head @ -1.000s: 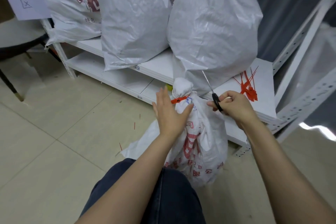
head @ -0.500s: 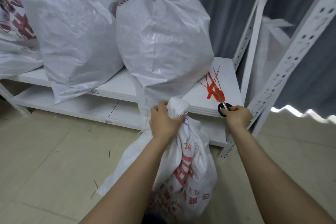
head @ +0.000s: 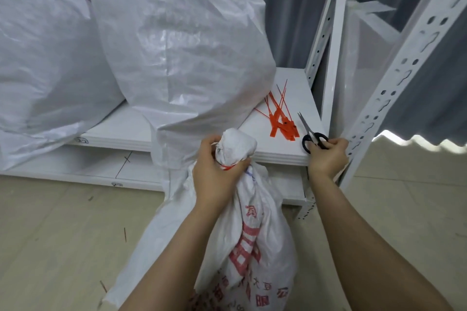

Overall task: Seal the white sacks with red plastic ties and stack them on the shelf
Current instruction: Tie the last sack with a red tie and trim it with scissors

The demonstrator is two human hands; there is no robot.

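A white sack with red print (head: 255, 242) stands on the floor in front of the shelf. Its gathered neck is bound by a red tie (head: 227, 166). My left hand (head: 214, 169) grips that neck just below the bunched top. My right hand (head: 327, 156) rests at the shelf's front right corner, fingers on the black handles of the scissors (head: 312, 135), which lie on the white shelf board (head: 285, 154). A bundle of loose red plastic ties (head: 280, 121) lies on the board left of the scissors. Two large sealed white sacks (head: 182, 53) sit on the shelf behind.
White perforated uprights (head: 394, 78) rise at the right end of the shelf. A lower shelf board (head: 101, 169) runs under the sacks. An empty flat sack (head: 151, 230) lies on the beige floor under the printed one. Grey curtain hangs behind.
My right hand carried the scissors from beside the sack's neck to the shelf corner and laid them down. My left hand closed around the neck. The view moved right and closer.
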